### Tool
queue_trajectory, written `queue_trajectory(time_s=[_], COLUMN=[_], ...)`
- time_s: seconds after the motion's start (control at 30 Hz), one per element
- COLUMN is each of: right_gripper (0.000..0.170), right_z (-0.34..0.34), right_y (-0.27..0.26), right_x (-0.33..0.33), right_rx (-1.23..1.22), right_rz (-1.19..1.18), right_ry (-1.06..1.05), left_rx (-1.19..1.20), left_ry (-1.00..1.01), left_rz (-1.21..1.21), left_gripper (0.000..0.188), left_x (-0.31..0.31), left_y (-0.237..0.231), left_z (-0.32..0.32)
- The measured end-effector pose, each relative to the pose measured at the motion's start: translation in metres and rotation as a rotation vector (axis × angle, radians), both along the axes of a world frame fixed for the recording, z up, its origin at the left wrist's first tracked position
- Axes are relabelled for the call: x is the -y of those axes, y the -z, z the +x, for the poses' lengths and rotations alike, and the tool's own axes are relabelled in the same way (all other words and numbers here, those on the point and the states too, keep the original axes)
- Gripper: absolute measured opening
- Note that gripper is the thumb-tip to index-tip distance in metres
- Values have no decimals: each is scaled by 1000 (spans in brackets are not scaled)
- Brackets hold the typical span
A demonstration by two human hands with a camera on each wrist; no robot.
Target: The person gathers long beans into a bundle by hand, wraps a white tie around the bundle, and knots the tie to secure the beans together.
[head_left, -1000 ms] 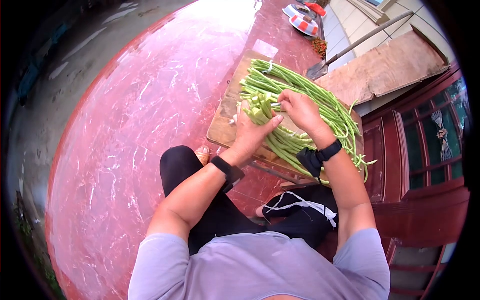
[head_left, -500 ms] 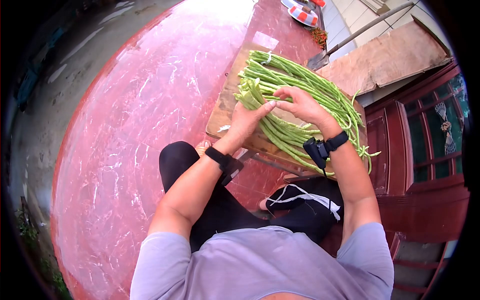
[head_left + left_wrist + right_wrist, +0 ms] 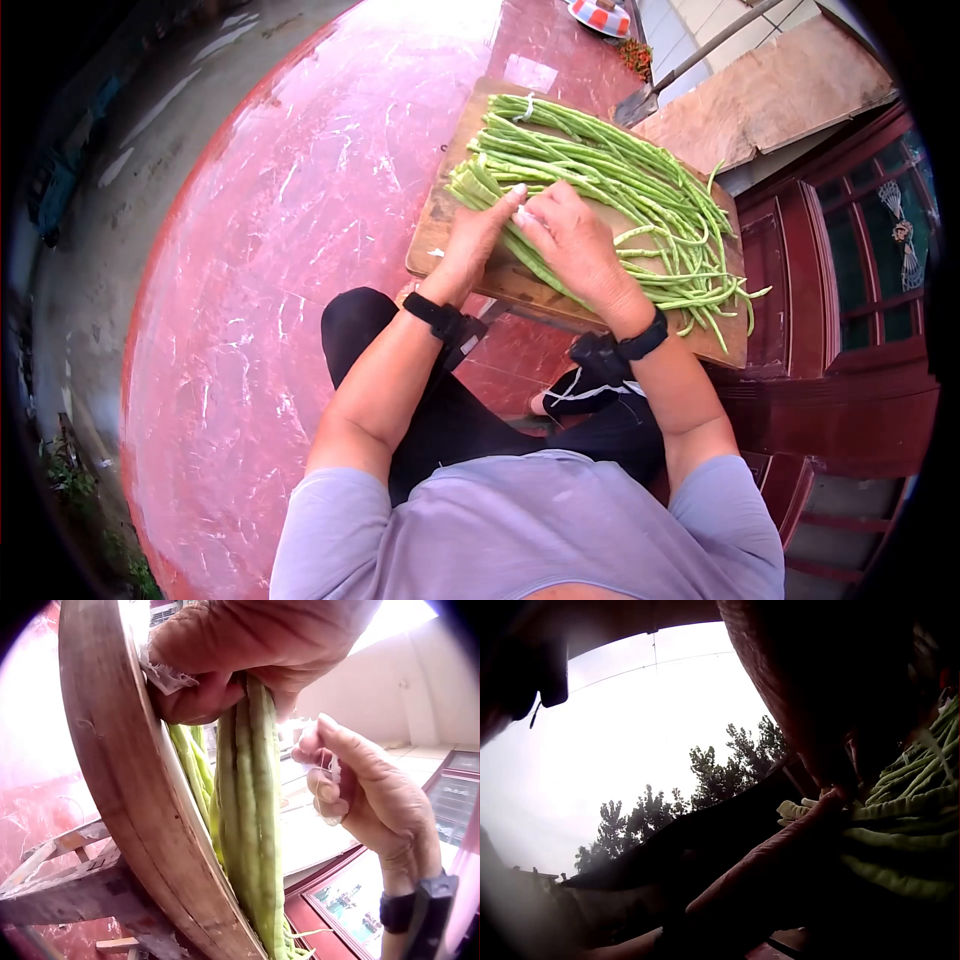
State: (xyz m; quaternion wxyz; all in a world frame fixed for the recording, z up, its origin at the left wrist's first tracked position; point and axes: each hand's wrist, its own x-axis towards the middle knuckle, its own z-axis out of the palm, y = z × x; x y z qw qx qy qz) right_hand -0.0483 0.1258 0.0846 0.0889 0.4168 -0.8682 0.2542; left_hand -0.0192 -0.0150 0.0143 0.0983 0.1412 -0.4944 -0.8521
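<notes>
While your left hand (image 3: 478,240) curls round a bundle of long, slender, pale green beans (image 3: 251,817), your right hand (image 3: 570,240) pinches a thin white string (image 3: 331,776) between thumb and curled fingers, just beside that bundle. You have the gathered ends over the left part of the flat brown wooden surface (image 3: 430,225), and the bundle's length runs rightward along its near edge; you cannot tell from these views whether the gripped ends touch the wood. Whether the string already passes round the bundle is also hidden behind your fingers. In your right wrist view, deep shadow leaves little more than blunt bean ends by the fingertips.

Farther back on the surface lie more long green beans (image 3: 610,165) in a broad, curving spread, their thin tips crowding its right end and some reaching past its edge. A white tie (image 3: 525,108) circles the group nearest the surface's far edge.

Beyond the surface's far right corner you have a long-handled shovel (image 3: 715,45) and a rough, light brown plywood sheet (image 3: 770,110). A dark red panelled door (image 3: 806,270) with dark glass panes stands right of the surface, a round white-and-orange basin (image 3: 600,17) sits well beyond it, and a glossy red marbled floor (image 3: 260,240) spreads to its left.
</notes>
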Motion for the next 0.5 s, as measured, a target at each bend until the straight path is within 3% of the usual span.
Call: queue_trajectory(time_s=[0.1,0.3,0.4,0.5], right_gripper=[18,11,7,6], right_z=[39,39,32,28], right_y=[33,68,73,73], right_x=[19,31,38,42], right_rx=[-36,-194,-228,-236], right_rz=[-37,-87,-65,-62], right_ry=[131,234,270,295], left_rx=[-66,27,471,338], left_ry=[23,30,244,198], left_rz=[77,-456,-702,-933], left_gripper=[38,42,52,55], left_x=[3,15,30,30], left_y=[18,-2,-28,-27], left_z=[-8,-4,-4,0])
